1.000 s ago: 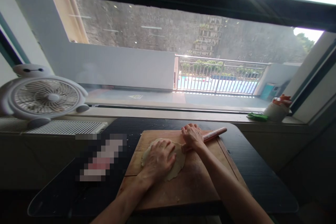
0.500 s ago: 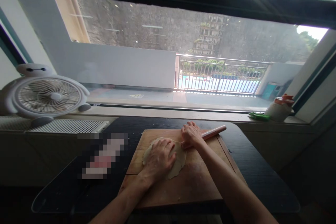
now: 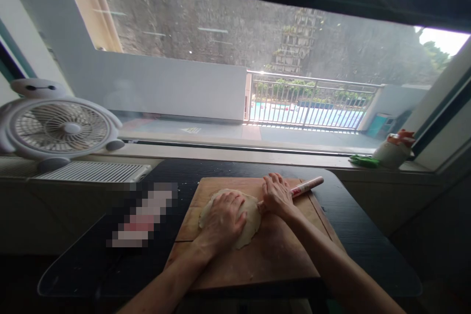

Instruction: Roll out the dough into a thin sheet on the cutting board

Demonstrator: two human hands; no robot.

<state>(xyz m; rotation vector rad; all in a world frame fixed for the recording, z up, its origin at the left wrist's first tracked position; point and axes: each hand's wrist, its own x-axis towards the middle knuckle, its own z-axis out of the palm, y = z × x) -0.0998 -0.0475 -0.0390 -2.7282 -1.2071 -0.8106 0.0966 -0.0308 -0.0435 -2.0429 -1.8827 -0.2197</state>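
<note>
A thin, flat round of dough (image 3: 252, 221) with an uneven edge lies on the left part of a wooden cutting board (image 3: 272, 265). My left hand (image 3: 225, 217) rests flat on the dough, its fingers stretched out. To its right, my right hand (image 3: 277, 195) lies over a slim rolling pin (image 3: 308, 186) and covers its middle. The pin slants across the board, its near end at the dough's right edge and its far end past the board's upper right. Red markings show on the pin beside my fingers.
The board sits on a dark table (image 3: 368, 255) with rounded corners. A blurred-out item (image 3: 142, 221) lies at the left. A white fan (image 3: 62, 127) stands beyond it. On the windowsill at right are a pale pot-like object (image 3: 393, 152) and something green (image 3: 364, 161).
My right hand has moved slightly right along with the rolling pin, which has turned so its red markings show. My left hand stays on the dough. The camera view has shifted a little.
</note>
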